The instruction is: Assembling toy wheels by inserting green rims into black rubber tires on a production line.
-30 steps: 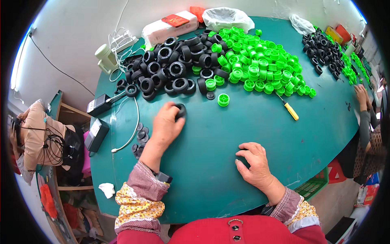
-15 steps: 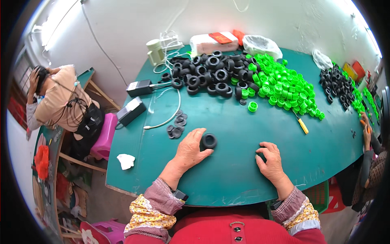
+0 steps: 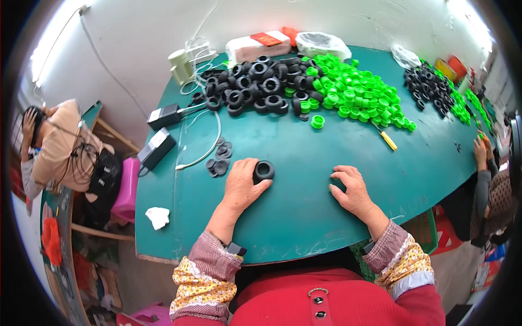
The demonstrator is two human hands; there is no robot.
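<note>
Small black discs (image 3: 220,157) lie at the left hand's (image 3: 243,185) eleven o'clock. That hand curves beside a black tyre (image 3: 264,170) at its two o'clock; whether it grips, I cannot tell. The tyre, hole showing, looks light, rubbery, springy and unlikely to slip or break, best held across its outer tread. A loose green wheel (image 3: 317,122) sits between the tyre's one and two o'clock. Just past three, the right hand (image 3: 350,190), loosely curled, holds nothing above the surface (image 3: 299,217).
</note>
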